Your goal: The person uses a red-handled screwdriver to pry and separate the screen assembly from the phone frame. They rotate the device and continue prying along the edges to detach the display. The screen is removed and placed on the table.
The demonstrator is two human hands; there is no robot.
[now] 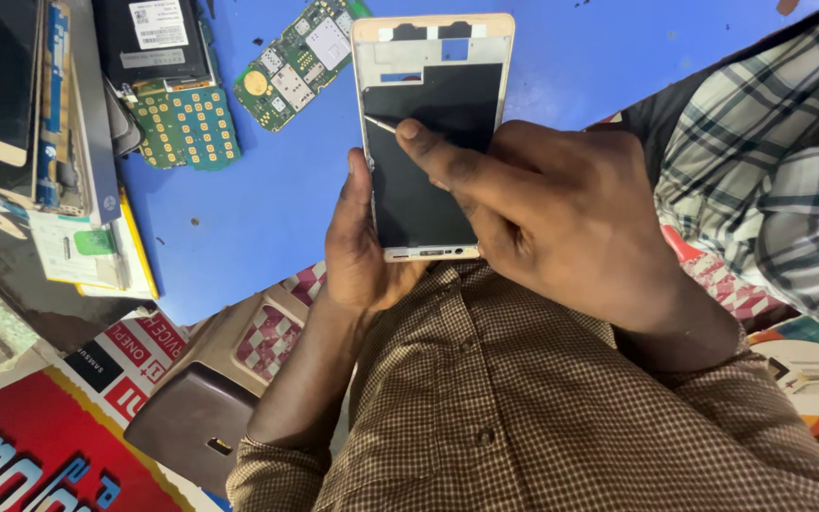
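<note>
Phone frame in left hand; right hand apparently presses a thin tool.

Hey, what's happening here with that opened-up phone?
A person holds a gold-edged phone frame, open side up, in the left hand. The right hand presses a thin pointed tool against the frame's dark inner panel. Behind it, on the blue table, lie green circuit boards and other phone parts. A second person's plaid sleeve shows at the right.
</note>
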